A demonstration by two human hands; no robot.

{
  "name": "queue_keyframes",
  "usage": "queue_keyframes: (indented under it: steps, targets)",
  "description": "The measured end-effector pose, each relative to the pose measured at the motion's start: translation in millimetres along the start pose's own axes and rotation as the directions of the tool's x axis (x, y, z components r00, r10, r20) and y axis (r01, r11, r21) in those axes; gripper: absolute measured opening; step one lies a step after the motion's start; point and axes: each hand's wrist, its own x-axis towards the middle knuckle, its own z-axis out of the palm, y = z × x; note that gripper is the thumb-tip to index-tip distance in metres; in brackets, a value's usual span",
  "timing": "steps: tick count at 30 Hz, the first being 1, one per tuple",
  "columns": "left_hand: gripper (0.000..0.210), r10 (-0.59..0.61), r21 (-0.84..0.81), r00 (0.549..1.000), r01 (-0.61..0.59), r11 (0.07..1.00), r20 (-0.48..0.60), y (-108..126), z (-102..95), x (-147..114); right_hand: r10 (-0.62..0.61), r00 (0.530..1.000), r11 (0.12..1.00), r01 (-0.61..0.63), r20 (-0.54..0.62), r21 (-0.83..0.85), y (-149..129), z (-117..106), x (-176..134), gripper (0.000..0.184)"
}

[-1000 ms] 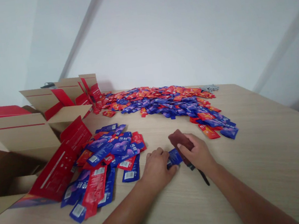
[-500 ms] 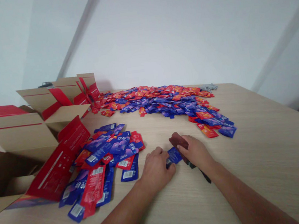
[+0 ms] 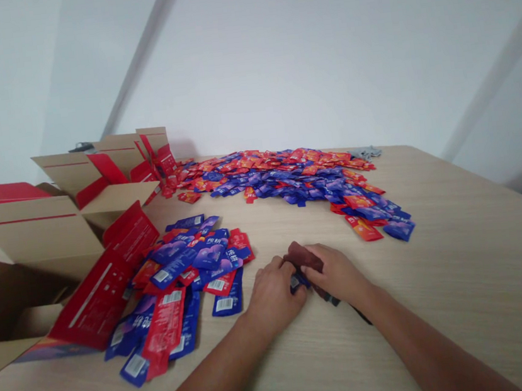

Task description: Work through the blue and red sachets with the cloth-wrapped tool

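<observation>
My left hand is closed on the near end of a blue sachet, its fingers curled at the tabletop. Most of that sachet is covered. In my right hand is a bunched brown cloth, pressed over the sachet right beside my left fingertips. A dark strip hangs from under the right palm; what it belongs to is hidden. To the left of my left hand lies a loose heap of blue and red sachets, several with white barcode labels up.
Open cardboard boxes with red flaps line the left side. A long pile of red and blue sachets spreads across the back of the wooden table, curving forward at right. Behind it lies a grey cloth, near the white wall.
My right hand and the brown cloth have slid left along the blue sachet toward my left hand, covering more of it. My left hand has stayed in place.
</observation>
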Motion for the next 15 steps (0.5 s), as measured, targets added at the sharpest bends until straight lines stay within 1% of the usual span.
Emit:
queue_keyframes:
  steps: [3, 5, 7, 9, 12, 15]
  targets:
    - [0.024, -0.018, -0.004, 1.0, 0.018, 1.0, 0.007, 0.4, -0.2, -0.1, 0.048, 0.998, 0.998, -0.05, -0.036, -0.038, 8.4, 1.0, 3.2, 0.039]
    - [0.03, -0.032, -0.011, 0.999, 0.032, 0.999, 0.002, 0.6, -0.1, -0.3, 0.1, 0.992, 0.991, -0.106, -0.075, -0.081, 16.5, 0.4, 5.8, 0.037]
    - [0.031, -0.043, -0.014, 0.999, 0.043, 0.999, 0.0, 0.8, -0.1, -0.5, 0.154, 0.981, 0.978, -0.167, -0.115, -0.123, 23.8, -1.4, 7.7, 0.035]
    - [0.03, -0.046, -0.012, 0.999, 0.046, 0.999, 0.001, 0.9, -0.3, -0.7, 0.181, 0.973, 0.968, -0.202, -0.145, -0.151, 28.4, -3.7, 8.3, 0.034]
    - [0.03, -0.05, 0.0, 0.999, 0.05, 0.999, 0.003, 1.2, -0.6, -1.0, 0.163, 0.972, 0.966, -0.192, -0.17, -0.173, 27.5, -6.4, 7.4, 0.034]
    - [0.03, -0.057, 0.008, 0.998, 0.057, 0.998, 0.008, 1.3, -0.4, -1.3, 0.119, 0.97, 0.983, -0.145, -0.21, -0.111, 17.9, -7.6, 5.3, 0.034]
